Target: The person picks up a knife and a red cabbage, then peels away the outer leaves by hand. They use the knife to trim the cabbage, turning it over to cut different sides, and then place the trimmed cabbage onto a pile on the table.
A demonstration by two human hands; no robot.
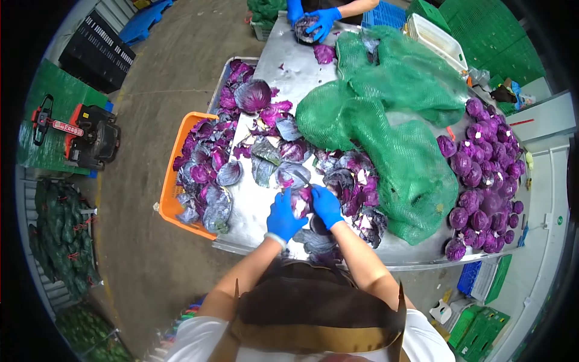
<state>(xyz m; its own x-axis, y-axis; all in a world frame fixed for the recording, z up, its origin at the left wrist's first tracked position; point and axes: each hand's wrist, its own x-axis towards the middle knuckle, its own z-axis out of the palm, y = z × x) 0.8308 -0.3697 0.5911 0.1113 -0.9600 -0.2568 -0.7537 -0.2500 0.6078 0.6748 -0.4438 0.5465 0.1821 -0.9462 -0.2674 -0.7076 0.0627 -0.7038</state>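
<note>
Both of my hands wear blue gloves and are over the near part of the metal table. My left hand is closed on the left side of a red cabbage, whose pale cut base shows. My right hand is at the cabbage's right side with its fingers curled; whether it grips a tool or only the cabbage is hidden. Loose purple outer leaves lie just beyond my hands, and more leaves lie below them. To the right are several dark cabbages and torn leaves.
Green mesh sacks cover the table's middle. Peeled red cabbages are piled at the right end. An orange crate of leaves stands left of the table. Opposite, a co-worker's gloved hands hold a cabbage. A pallet jack stands far left.
</note>
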